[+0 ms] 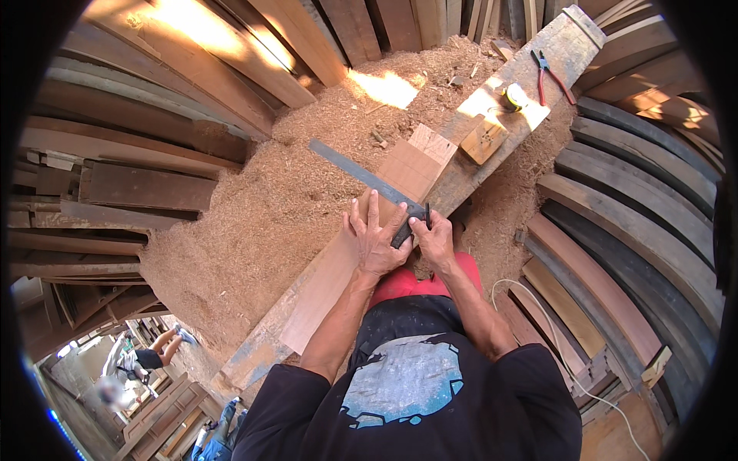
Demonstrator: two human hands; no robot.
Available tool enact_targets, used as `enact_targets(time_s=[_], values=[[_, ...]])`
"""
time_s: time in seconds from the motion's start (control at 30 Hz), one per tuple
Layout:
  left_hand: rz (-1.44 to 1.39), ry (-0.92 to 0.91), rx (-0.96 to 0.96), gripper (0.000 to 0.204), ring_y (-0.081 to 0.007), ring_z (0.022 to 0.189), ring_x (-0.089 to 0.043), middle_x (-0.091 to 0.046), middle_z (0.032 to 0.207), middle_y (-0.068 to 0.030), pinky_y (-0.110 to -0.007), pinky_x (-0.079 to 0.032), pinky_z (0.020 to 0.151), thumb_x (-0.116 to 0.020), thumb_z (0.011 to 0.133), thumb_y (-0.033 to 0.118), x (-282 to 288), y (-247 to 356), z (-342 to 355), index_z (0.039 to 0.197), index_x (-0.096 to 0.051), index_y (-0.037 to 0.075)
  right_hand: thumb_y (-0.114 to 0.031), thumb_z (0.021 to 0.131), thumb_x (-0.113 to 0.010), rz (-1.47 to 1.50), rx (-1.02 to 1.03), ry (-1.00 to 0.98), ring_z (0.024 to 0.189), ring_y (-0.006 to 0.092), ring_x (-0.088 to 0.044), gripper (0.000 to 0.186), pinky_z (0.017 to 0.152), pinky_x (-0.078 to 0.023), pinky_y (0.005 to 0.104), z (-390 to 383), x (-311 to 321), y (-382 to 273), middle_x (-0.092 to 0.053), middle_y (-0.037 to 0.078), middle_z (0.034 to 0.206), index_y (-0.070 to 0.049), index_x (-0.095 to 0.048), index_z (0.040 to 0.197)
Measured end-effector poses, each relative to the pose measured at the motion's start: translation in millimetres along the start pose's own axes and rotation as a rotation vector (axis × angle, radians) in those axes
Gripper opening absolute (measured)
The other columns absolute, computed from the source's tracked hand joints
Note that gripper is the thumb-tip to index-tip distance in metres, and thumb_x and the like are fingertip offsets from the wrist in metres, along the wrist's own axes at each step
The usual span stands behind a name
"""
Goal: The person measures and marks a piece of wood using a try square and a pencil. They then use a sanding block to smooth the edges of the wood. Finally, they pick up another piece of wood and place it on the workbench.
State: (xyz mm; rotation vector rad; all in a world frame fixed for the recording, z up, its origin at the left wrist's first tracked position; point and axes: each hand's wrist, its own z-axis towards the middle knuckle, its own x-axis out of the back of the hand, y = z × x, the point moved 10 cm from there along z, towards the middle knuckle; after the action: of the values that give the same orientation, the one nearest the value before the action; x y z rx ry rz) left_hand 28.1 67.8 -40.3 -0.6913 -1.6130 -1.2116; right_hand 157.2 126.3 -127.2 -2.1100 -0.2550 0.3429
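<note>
A reddish-brown board (330, 276) lies lengthwise on a long plank bench, its far part (411, 169) showing beyond the square. Across it rests a try square with a long grey metal blade (354, 167) and a dark stock (400, 233). My left hand (375, 240) holds the square to the board, fingers spread over the blade and board, thumb at the stock. Close beside it, my right hand (435, 244) pinches a dark pencil-like marker (427, 215), upright at the blade's near end. Its tip is hidden.
Farther along the plank bench (569, 46) lie a wood block (484, 140), a yellow tape measure (513, 97) and red-handled pliers (547, 77). Sawdust (231, 238) heaps around the bench. Timber stacks (615, 169) flank it; a white cable (553, 330) runs right. Another person (138, 361) is far left.
</note>
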Motion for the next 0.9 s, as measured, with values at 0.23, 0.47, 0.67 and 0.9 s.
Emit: enact_targets(time_s=[0.23,0.47,0.67,0.9], values=[[-0.018,0.012,-0.011,0.071,-0.0577,0.147,-0.021,-0.031,0.165,-0.0239,-0.073,-0.011,0.115,-0.077,0.072,0.043,0.7,5.1,0.9,0.141,-0.063,0.038,-0.012,0.092,-0.072,-0.023,0.024,0.001,0.071,0.0073,-0.054,0.014,0.061,-0.046,0.0281,1.3,6.3,-0.5,-0.063,-0.002,0.079,0.001,-0.069,0.094],[0.081,0.097,-0.034,0.069,-0.0545,0.144,-0.028,-0.039,0.161,-0.0216,-0.069,-0.022,0.114,-0.078,0.069,0.046,9.7,8.5,2.9,0.137,-0.067,0.036,-0.023,0.096,-0.065,-0.557,0.199,0.072,0.076,0.0239,-0.069,0.024,0.073,-0.055,0.0375,14.3,34.3,-61.5,-0.071,0.015,0.082,0.000,-0.070,0.099],[-0.042,0.109,-0.006,0.069,-0.0538,0.142,-0.034,-0.041,0.159,-0.0216,-0.071,-0.031,0.109,-0.082,0.065,0.053,38.3,-1.7,-2.3,0.130,-0.068,0.034,-0.023,0.112,-0.048,-0.387,0.351,-0.065,0.102,0.0199,-0.066,0.033,0.096,-0.053,0.0329,34.8,28.9,-117.0,-0.069,0.009,0.114,0.001,-0.065,0.126],[-0.165,0.138,0.041,0.078,-0.0577,0.151,-0.014,-0.028,0.166,-0.0215,-0.074,-0.013,0.118,-0.081,0.062,0.048,-3.6,-9.5,-17.4,0.137,-0.063,0.034,-0.037,0.111,-0.045,-0.724,0.340,-0.384,0.107,0.0254,-0.060,0.051,0.098,-0.045,0.0404,52.9,-31.9,-120.5,-0.068,0.017,0.114,0.005,-0.064,0.132]])
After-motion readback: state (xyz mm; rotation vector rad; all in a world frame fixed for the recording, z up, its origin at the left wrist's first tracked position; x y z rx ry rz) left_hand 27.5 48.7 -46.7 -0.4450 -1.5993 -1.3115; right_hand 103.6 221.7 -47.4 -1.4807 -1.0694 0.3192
